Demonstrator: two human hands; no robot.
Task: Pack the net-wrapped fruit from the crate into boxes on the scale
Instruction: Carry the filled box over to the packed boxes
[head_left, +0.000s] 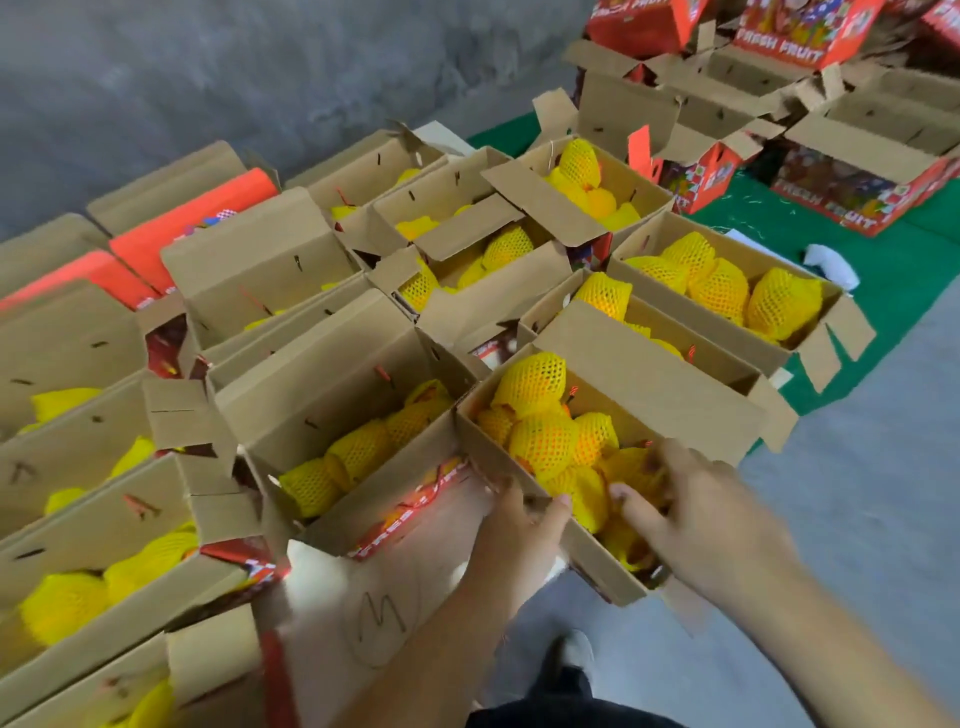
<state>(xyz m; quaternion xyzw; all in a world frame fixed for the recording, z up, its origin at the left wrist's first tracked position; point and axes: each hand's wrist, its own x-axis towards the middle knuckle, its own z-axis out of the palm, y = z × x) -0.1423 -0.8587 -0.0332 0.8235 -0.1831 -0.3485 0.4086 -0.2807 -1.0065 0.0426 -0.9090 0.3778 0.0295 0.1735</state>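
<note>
An open cardboard box (670, 400) sits low in the middle of the head view, filled with several fruits in yellow foam net (543, 439). My left hand (524, 525) grips the box's near long wall, thumb over the rim. My right hand (696, 506) reaches into the box's near end, fingers curled among the netted fruit there; motion blur hides whether it holds one. No crate or scale shows in view.
Several more open boxes of netted fruit (722, 286) crowd the floor to the left and behind. Empty red "FRESH FRUIT" boxes (841, 197) are piled at the back right on a green mat (893, 270). Bare grey floor (857, 493) lies to the right. My shoe (574, 652) is below.
</note>
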